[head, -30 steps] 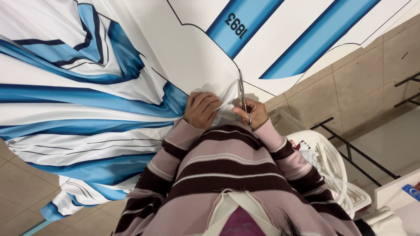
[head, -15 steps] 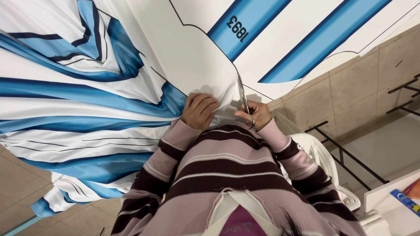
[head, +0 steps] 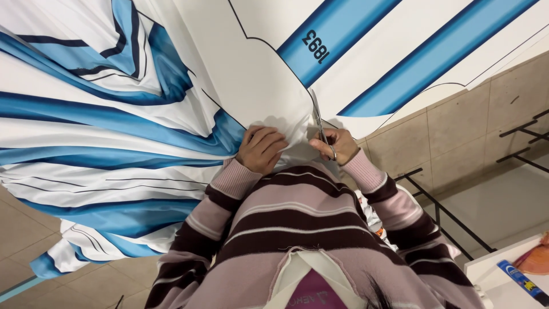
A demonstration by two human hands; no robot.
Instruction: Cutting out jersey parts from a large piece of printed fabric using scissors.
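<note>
A large white fabric with light and dark blue stripes and thin black outlines spreads over the work surface and hangs in folds at the left. My left hand grips a bunched edge of this fabric. My right hand holds metal scissors, whose blades point away from me into the white cloth along a black line. Both of my sleeves are striped pink and dark brown.
A tiled floor shows at the right and lower left. Black metal frame legs stand at the right. A white table corner at the lower right carries a blue tube and an orange item.
My hands and the scissors have stayed at the same spot on the fabric; the view has shifted slightly and the folds at the left moved a little.
</note>
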